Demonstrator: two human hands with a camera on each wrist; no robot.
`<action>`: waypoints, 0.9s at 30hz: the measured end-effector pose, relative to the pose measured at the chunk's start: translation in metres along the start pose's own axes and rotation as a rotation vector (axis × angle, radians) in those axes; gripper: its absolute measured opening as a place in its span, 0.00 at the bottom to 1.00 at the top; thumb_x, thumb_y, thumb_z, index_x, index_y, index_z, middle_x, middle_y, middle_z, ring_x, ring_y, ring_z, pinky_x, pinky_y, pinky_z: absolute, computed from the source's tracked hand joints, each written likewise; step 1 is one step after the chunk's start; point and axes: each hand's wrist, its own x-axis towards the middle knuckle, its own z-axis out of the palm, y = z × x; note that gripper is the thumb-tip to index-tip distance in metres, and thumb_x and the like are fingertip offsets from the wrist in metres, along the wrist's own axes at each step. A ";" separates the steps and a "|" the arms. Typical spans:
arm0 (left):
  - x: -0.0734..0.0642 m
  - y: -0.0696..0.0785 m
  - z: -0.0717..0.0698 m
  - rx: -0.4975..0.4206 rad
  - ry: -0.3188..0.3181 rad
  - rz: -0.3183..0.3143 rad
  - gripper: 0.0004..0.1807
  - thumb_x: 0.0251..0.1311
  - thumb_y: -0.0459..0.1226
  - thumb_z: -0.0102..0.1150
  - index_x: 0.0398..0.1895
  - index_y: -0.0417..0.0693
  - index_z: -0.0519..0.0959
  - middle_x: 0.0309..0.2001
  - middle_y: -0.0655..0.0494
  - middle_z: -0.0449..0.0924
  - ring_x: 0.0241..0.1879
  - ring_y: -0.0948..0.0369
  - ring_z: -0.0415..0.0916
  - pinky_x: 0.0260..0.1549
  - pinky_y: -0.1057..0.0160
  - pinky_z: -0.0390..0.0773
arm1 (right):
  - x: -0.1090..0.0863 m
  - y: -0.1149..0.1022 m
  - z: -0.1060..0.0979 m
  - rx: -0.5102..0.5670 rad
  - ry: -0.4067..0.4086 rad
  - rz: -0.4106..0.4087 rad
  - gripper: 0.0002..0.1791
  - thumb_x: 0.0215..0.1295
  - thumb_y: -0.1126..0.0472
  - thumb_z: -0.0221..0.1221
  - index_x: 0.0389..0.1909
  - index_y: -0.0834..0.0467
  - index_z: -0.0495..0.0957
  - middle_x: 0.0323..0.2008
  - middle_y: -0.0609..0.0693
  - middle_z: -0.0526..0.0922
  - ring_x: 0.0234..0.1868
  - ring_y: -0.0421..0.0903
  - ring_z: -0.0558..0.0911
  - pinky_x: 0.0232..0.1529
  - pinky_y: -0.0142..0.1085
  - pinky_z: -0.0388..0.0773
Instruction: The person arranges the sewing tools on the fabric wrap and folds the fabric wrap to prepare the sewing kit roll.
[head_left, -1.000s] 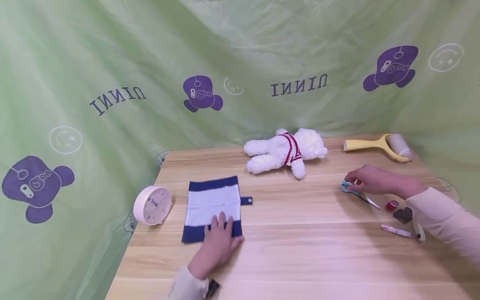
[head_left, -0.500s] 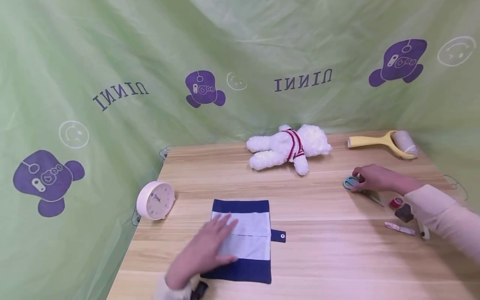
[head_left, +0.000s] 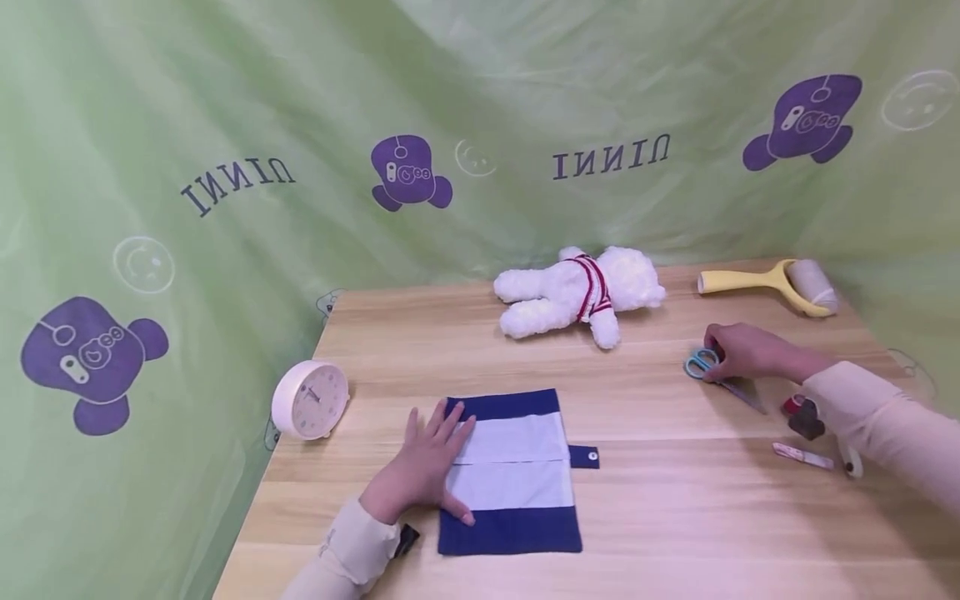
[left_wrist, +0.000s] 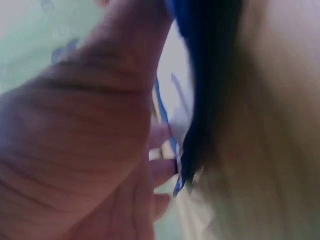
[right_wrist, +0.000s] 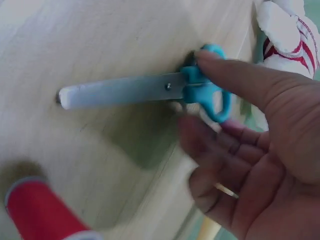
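Small scissors [head_left: 726, 387] with light blue handles lie at the right, their blades pointing toward the near right. My right hand [head_left: 750, 350] pinches them by the handles; in the right wrist view the thumb [right_wrist: 235, 75] presses on the blue handle [right_wrist: 200, 82] and the other fingers curl below. A navy fabric case [head_left: 510, 533] with a pale lining lies spread flat, its snap tab [head_left: 585, 457] to the right. Across its left edge rests my left hand [head_left: 420, 467], fingers spread and thumb on the lower navy band. The left wrist view is blurred.
A pink alarm clock [head_left: 311, 400] stands at the left. At the back lie a white plush bear [head_left: 570, 296] and a yellow-handled lint roller [head_left: 772, 283]. By the right sleeve are a red thread spool [right_wrist: 45, 212], a dark lump [head_left: 806, 419] and a pink-and-white strip [head_left: 802, 456].
The fabric case has slid right and toward the near edge. My left hand has shifted from its lower band to its left edge. The right hand stays at the scissors' handles.
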 end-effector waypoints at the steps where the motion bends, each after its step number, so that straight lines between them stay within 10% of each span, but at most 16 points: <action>1: 0.006 0.005 -0.001 0.022 -0.003 0.006 0.80 0.22 0.78 0.69 0.80 0.46 0.52 0.80 0.39 0.46 0.80 0.37 0.41 0.70 0.25 0.45 | -0.001 -0.002 0.001 0.017 0.001 0.000 0.23 0.52 0.53 0.74 0.36 0.63 0.72 0.23 0.48 0.72 0.24 0.41 0.71 0.24 0.33 0.67; 12: 0.077 0.031 -0.018 0.043 -0.039 0.063 0.69 0.44 0.80 0.53 0.81 0.47 0.46 0.81 0.42 0.46 0.80 0.42 0.45 0.74 0.36 0.54 | 0.001 -0.063 -0.040 0.185 0.176 -0.076 0.13 0.62 0.61 0.67 0.44 0.62 0.79 0.22 0.47 0.82 0.19 0.39 0.78 0.19 0.31 0.72; 21: 0.055 -0.013 -0.026 -0.217 -0.075 0.153 0.74 0.44 0.74 0.64 0.82 0.47 0.35 0.83 0.46 0.36 0.82 0.44 0.31 0.77 0.36 0.37 | 0.020 -0.164 -0.095 0.380 0.542 -0.209 0.08 0.62 0.62 0.68 0.39 0.61 0.83 0.26 0.54 0.85 0.19 0.35 0.75 0.18 0.27 0.72; 27: 0.050 -0.007 -0.011 -0.208 -0.085 0.164 0.79 0.36 0.77 0.65 0.82 0.50 0.34 0.83 0.49 0.34 0.82 0.47 0.30 0.77 0.37 0.36 | 0.050 -0.218 -0.061 0.513 0.380 -0.226 0.13 0.63 0.59 0.68 0.46 0.60 0.83 0.28 0.55 0.84 0.24 0.41 0.79 0.23 0.29 0.77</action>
